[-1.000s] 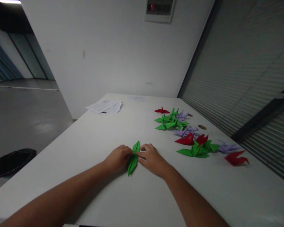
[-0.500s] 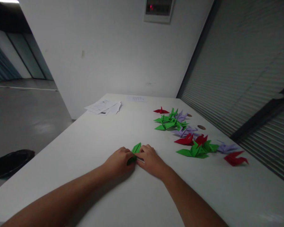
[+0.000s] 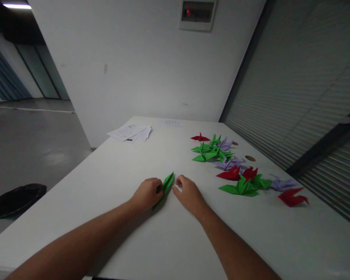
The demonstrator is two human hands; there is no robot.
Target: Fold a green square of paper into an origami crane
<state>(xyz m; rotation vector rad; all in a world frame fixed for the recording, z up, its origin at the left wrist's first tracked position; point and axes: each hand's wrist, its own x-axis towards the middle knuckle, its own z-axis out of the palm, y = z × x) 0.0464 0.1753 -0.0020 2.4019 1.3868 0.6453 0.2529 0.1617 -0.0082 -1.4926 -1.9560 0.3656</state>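
Observation:
My left hand (image 3: 149, 193) pinches a green folded origami paper (image 3: 168, 182) near the middle of the white table. The paper is long and narrow, with a pointed far end and its near end partly covered by my fingers. Just right of the paper is my right hand (image 3: 188, 195), its fingers curled and its thumb standing off from them. It holds nothing that I can see, and a small gap separates it from the paper.
Green, purple and red origami cranes (image 3: 241, 186) lie along the right side of the table (image 3: 128, 241). Printed sheets (image 3: 126, 132) lie at the far left. A black-lined bin (image 3: 16, 200) stands left of the table. Blinds (image 3: 309, 97) border the right edge.
My right hand has let go of the green paper and moved slightly right. The paper now shows as a narrower strip in my left hand, which has shifted slightly left.

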